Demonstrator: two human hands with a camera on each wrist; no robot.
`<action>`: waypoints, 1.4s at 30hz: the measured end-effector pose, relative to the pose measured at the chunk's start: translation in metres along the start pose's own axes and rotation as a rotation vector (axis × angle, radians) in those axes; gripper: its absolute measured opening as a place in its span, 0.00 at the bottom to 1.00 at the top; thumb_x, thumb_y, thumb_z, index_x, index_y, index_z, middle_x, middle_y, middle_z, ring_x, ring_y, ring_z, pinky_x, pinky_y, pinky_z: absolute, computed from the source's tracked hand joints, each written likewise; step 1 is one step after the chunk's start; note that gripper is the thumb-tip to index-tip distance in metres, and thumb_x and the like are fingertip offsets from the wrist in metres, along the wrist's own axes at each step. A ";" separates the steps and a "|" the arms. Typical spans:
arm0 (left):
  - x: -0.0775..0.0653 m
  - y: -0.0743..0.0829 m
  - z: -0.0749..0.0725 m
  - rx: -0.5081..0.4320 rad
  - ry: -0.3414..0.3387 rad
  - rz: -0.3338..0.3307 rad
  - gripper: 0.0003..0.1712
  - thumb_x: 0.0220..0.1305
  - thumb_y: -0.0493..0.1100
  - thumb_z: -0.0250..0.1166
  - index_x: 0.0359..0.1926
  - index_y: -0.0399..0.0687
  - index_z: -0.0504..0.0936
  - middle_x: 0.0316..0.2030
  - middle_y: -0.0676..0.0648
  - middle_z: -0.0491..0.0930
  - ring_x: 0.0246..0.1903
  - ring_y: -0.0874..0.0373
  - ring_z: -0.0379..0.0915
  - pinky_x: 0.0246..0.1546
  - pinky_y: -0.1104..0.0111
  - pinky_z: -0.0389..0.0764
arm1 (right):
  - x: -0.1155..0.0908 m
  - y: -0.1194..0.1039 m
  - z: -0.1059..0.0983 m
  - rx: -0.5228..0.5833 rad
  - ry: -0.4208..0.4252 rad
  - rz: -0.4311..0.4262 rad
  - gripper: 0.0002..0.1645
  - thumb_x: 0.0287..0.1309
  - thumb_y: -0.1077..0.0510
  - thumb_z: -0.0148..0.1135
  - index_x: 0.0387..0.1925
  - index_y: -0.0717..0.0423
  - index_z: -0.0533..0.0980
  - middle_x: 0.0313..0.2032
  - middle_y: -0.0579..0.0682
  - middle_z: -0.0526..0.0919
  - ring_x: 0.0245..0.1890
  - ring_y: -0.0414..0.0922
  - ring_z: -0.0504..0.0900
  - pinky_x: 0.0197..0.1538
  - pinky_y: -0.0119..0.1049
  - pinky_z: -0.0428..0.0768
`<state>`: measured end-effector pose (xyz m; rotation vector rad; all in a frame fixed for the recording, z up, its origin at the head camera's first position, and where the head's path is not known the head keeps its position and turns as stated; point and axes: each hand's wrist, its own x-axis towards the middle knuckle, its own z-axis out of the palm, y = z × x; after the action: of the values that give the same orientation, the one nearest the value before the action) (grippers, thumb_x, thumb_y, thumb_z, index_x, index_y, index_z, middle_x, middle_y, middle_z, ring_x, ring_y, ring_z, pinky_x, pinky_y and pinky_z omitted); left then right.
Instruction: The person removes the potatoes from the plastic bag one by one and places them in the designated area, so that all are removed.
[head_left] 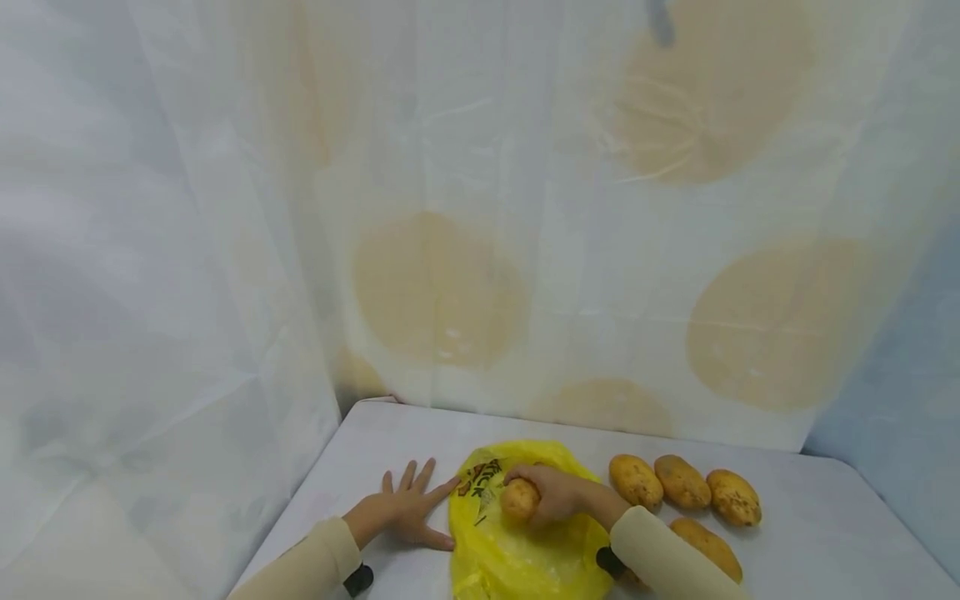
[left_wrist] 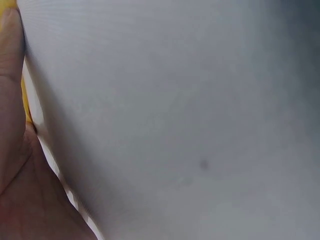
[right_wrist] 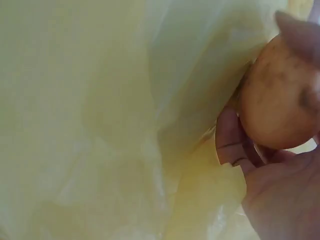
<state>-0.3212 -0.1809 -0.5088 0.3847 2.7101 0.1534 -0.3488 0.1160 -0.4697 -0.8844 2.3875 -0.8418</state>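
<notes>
A yellow plastic bag with dark printed letters lies on the white table. Over the bag my right hand grips a potato, its fingers curled round it. In the right wrist view the same potato sits between thumb and fingers, with the yellow plastic close around the hand. My left hand is spread flat at the bag's left edge, fingers straight, fingertips right at the plastic. The left wrist view catches only part of that hand and a sliver of yellow.
To the right of the bag, several potatoes lie on the table: one potato nearest the bag, another potato farther right, and a potato beside my right sleeve. A spotted curtain hangs behind the table.
</notes>
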 end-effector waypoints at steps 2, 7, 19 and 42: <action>-0.001 0.000 0.000 0.001 -0.003 0.004 0.60 0.43 0.85 0.60 0.76 0.79 0.49 0.79 0.40 0.37 0.76 0.33 0.33 0.67 0.28 0.36 | -0.002 -0.004 0.001 0.034 -0.004 -0.025 0.35 0.43 0.59 0.78 0.54 0.41 0.73 0.49 0.43 0.77 0.44 0.42 0.76 0.48 0.41 0.76; -0.004 -0.001 -0.003 -0.003 -0.028 0.003 0.62 0.42 0.87 0.57 0.76 0.79 0.46 0.79 0.40 0.35 0.76 0.33 0.30 0.66 0.27 0.34 | -0.007 -0.019 0.002 0.145 -0.029 -0.097 0.34 0.44 0.57 0.78 0.52 0.43 0.71 0.47 0.43 0.77 0.43 0.41 0.77 0.47 0.35 0.77; -0.003 0.003 -0.001 0.010 -0.006 0.009 0.60 0.44 0.83 0.61 0.76 0.77 0.49 0.79 0.40 0.38 0.76 0.32 0.34 0.66 0.27 0.38 | -0.043 -0.031 -0.017 0.188 -0.043 -0.135 0.35 0.49 0.54 0.75 0.57 0.42 0.70 0.48 0.48 0.77 0.41 0.42 0.80 0.40 0.34 0.82; 0.009 -0.002 0.006 0.008 0.002 -0.023 0.61 0.41 0.86 0.60 0.76 0.80 0.50 0.79 0.41 0.39 0.76 0.33 0.34 0.66 0.27 0.37 | -0.180 0.038 -0.094 0.056 0.243 0.029 0.35 0.57 0.50 0.71 0.62 0.51 0.66 0.51 0.55 0.77 0.43 0.40 0.78 0.42 0.34 0.79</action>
<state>-0.3272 -0.1796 -0.5174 0.3553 2.7172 0.1368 -0.2962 0.3001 -0.3926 -0.7614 2.5614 -1.0525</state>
